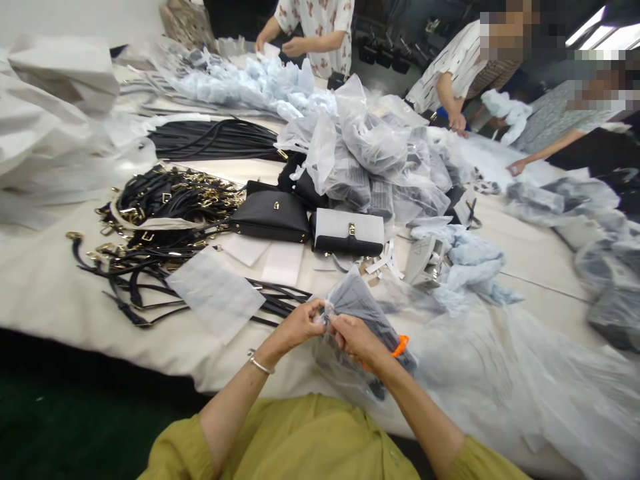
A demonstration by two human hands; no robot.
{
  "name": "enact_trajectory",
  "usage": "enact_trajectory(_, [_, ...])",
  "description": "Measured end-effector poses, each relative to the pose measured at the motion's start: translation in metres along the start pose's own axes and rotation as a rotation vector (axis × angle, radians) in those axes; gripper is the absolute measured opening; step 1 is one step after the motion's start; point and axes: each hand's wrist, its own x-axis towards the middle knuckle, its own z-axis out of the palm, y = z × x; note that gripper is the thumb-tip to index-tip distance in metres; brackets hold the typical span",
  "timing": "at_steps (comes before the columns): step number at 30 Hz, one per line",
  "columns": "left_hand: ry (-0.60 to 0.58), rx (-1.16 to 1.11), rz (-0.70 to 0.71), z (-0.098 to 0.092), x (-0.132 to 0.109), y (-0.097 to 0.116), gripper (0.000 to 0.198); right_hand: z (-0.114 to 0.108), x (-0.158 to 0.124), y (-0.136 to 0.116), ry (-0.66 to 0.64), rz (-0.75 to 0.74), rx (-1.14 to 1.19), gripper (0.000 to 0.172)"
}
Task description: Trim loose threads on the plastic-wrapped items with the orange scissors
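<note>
Close to the table's front edge lies a dark, flat item in a clear plastic bag (357, 300). My left hand (300, 327) pinches the gathered plastic at the bag's left side. Right beside it, my right hand (355, 337) has its fingers closed on the same plastic, the fingertips almost meeting the left ones. An orange band (401, 345) shows at my right wrist. Beyond my hands sit a black handbag (273, 212) and a grey-and-black flap bag (349, 232) with a gold clasp. A white foam sheet (216, 293) rests left of my hands, over black straps (280, 303).
Black straps with gold buckles (165, 207) are heaped at left. Plastic-wrapped bags (375, 153) pile up behind the handbags. Pale blue tissue (473, 260) and loose clear plastic (500, 373) lie at right. Several people work across the table, one in a patterned shirt (317, 33).
</note>
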Motion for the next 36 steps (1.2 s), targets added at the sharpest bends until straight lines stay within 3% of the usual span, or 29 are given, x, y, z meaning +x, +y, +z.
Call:
enact_trajectory(9, [0.002,-0.045,-0.019,-0.002,0.003,-0.004,0.052,0.0,-0.004,-0.004,-0.086,0.061,0.071,0.049])
enact_trajectory(21, [-0.017,-0.108,-0.027,-0.004,0.004,-0.01,0.053,0.001,-0.001,0.004,-0.094,0.039,0.127,0.052])
enact_trajectory(30, [-0.034,-0.117,-0.013,-0.003,0.002,-0.011,0.051,0.009,0.007,-0.018,-0.065,0.043,0.095,0.041])
enact_trajectory(36, [-0.044,-0.118,-0.038,-0.005,0.004,-0.01,0.055,-0.001,-0.001,-0.012,-0.101,0.081,0.099,0.039])
